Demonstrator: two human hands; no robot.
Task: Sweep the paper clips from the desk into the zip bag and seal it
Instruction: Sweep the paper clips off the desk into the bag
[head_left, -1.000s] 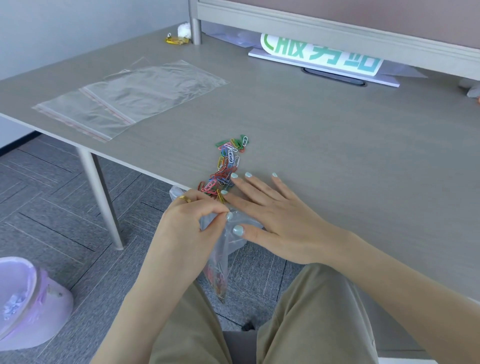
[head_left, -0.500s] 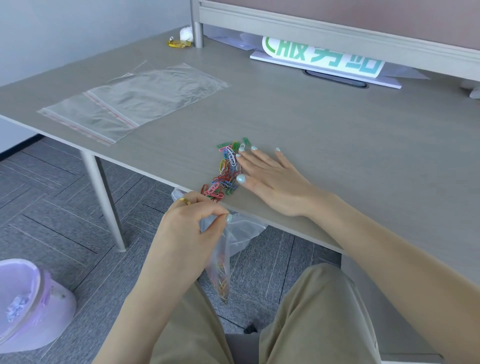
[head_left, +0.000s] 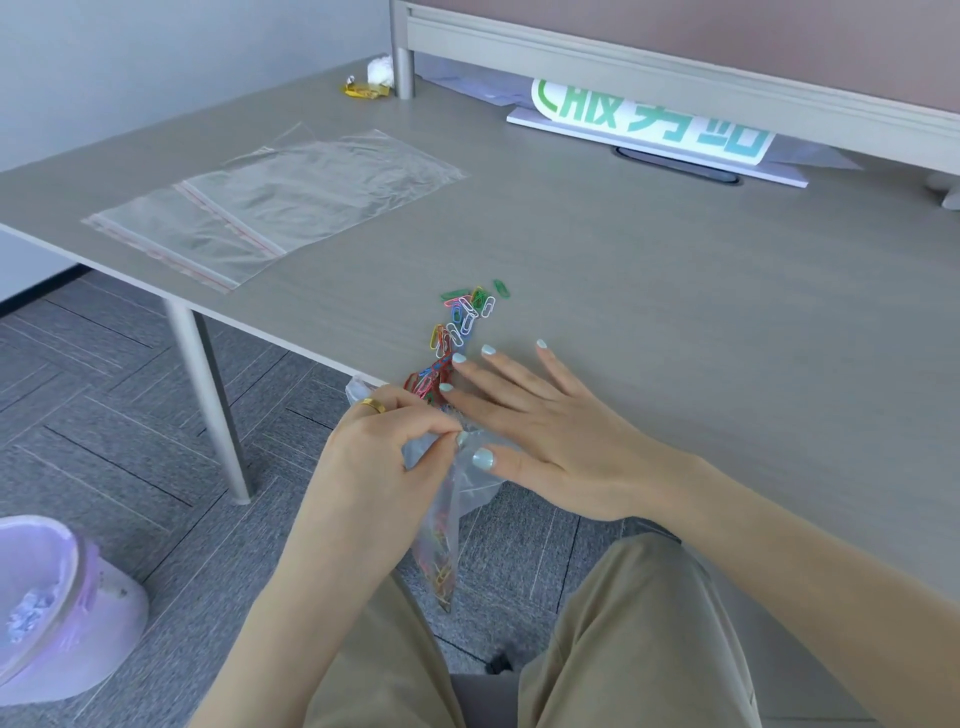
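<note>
A streak of coloured paper clips (head_left: 460, 332) runs across the grey desk (head_left: 649, 291) down to its front edge. My left hand (head_left: 379, 457) pinches the mouth of a clear zip bag (head_left: 441, 525) just below that edge; the bag hangs down with several clips at its bottom. My right hand (head_left: 540, 431) lies flat on the desk with fingers straight, fingertips against the nearest clips and the thumb over the bag's mouth.
Two spare clear zip bags (head_left: 270, 208) lie flat at the desk's left. A white sign with green letters (head_left: 649, 124) leans at the back under the partition. A lilac waste bin (head_left: 57, 608) stands on the floor at left. A desk leg (head_left: 208, 395) is nearby.
My right hand has drawn back toward the desk edge, dragging clips along with it toward the bag. My left hand keeps holding the bag in the same spot.
</note>
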